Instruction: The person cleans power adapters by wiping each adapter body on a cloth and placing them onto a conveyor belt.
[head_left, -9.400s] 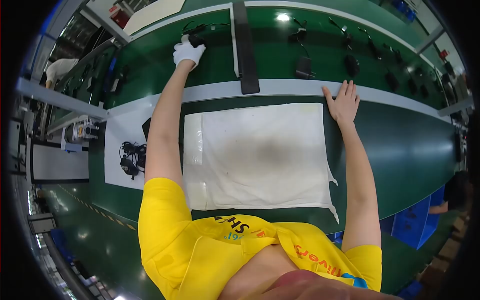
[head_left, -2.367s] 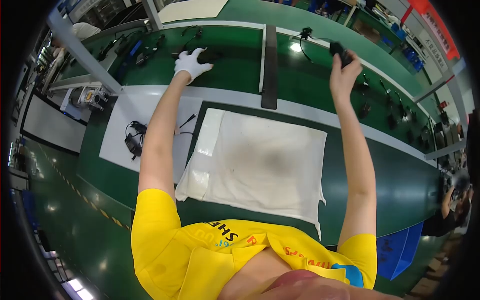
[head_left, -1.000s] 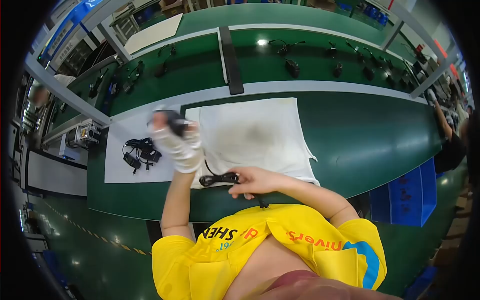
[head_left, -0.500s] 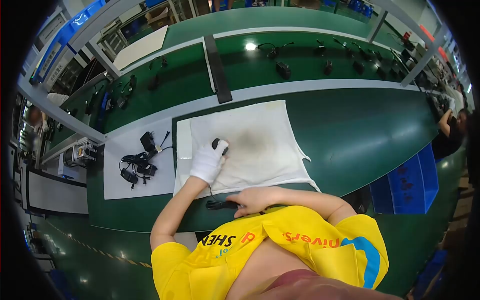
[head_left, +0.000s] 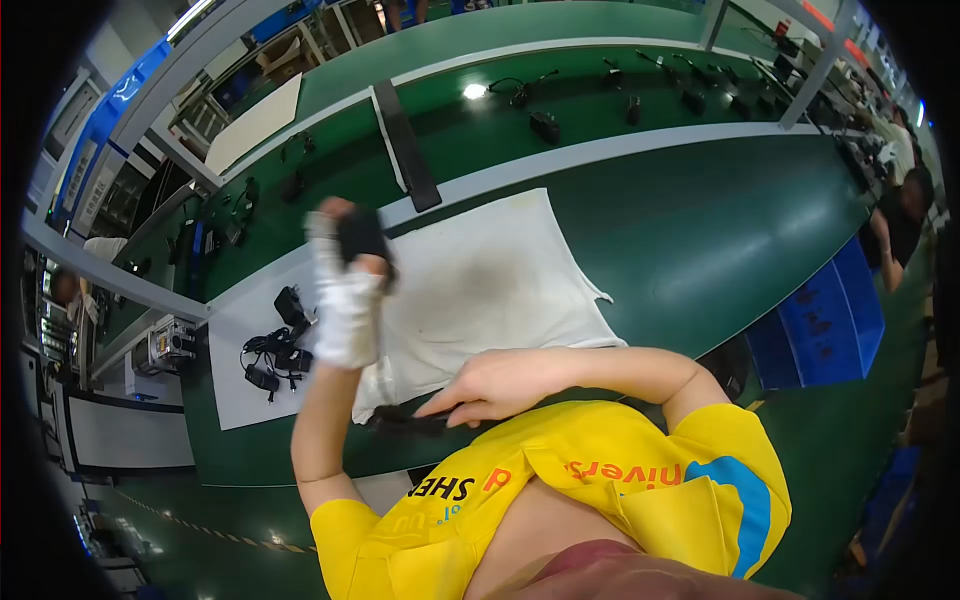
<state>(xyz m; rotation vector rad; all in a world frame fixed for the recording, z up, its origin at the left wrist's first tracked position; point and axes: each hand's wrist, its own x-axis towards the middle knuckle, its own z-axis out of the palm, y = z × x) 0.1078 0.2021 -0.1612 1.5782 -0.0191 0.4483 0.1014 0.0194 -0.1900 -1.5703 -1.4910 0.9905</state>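
Note:
My left hand (head_left: 347,295), in a white glove with bare fingertips, is raised above the left edge of the white cloth (head_left: 500,285). Its fingers are closed around a black power adapter (head_left: 364,238), blurred by motion. Low in front of my body, my right hand (head_left: 500,384) is bare and pinches a bundled black cable (head_left: 408,422) near the cloth's front edge. Left of the cloth, several black adapters with coiled cords (head_left: 275,350) lie on a white sheet (head_left: 235,400).
Behind a pale rail, a green conveyor (head_left: 460,130) carries several adapters, with a dark bar (head_left: 408,150) across it. A blue bin (head_left: 825,330) stands at the right, near another person (head_left: 900,225). A metal device (head_left: 170,347) sits at the left.
My left hand has lifted the adapter off the cloth, up and to the left. My right hand has shifted slightly with the cable bundle. The camera view has tilted a little.

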